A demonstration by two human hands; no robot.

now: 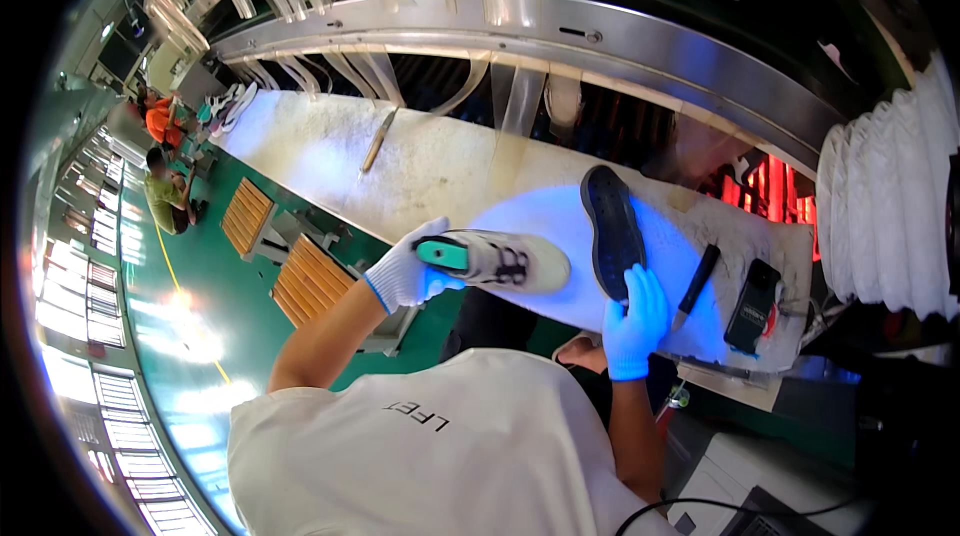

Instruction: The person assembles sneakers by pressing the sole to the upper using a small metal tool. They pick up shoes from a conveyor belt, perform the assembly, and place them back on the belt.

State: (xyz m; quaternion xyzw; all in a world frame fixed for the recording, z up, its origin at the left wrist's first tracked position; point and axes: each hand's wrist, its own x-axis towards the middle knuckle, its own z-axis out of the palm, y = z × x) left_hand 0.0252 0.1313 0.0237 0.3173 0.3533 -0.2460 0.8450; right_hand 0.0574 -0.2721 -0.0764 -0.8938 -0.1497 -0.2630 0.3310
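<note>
One long, pale bench (pixel 440 181) crosses the view from 10 o'clock to 4 o'clock, with two slatted wooden stands (pixel 312 281) around 9 o'clock. One dark sole (pixel 604 221) lies on the bench, at 2 o'clock from one pale shoe (pixel 535 264), which is held up with its toe toward 3 o'clock. Of two gloved hands, the left hand (pixel 405 271) has its fingers clamped around the shoe's heel end; the right hand (pixel 637 321) has fingers slightly parted, touching the sole's 6 o'clock end, though whether they grip it I cannot tell. At 4 o'clock from the sole lie one black phone (pixel 752 308) and, nearer, one black-handled knife (pixel 699 278).
</note>
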